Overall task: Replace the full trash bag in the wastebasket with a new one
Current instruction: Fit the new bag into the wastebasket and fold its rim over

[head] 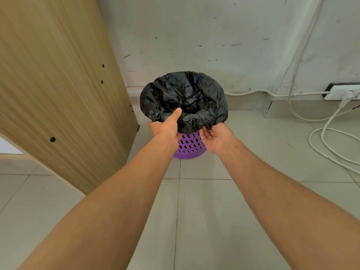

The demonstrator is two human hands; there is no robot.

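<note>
A purple perforated wastebasket (190,145) stands on the tiled floor against the wall. A black trash bag (187,94) lines it, its edge folded down over the rim. My left hand (167,125) grips the bag's folded edge at the near left of the rim, thumb on top pointing into the bag. My right hand (216,136) is at the near right of the rim, palm up, fingers curled under the bag's hanging edge. The bag's contents are hidden in its dark inside.
A tall wooden panel (58,90) stands close to the left of the basket. White cables (327,133) loop over the floor at right, running to a power strip (342,92) by the wall. Scuffed white wall behind.
</note>
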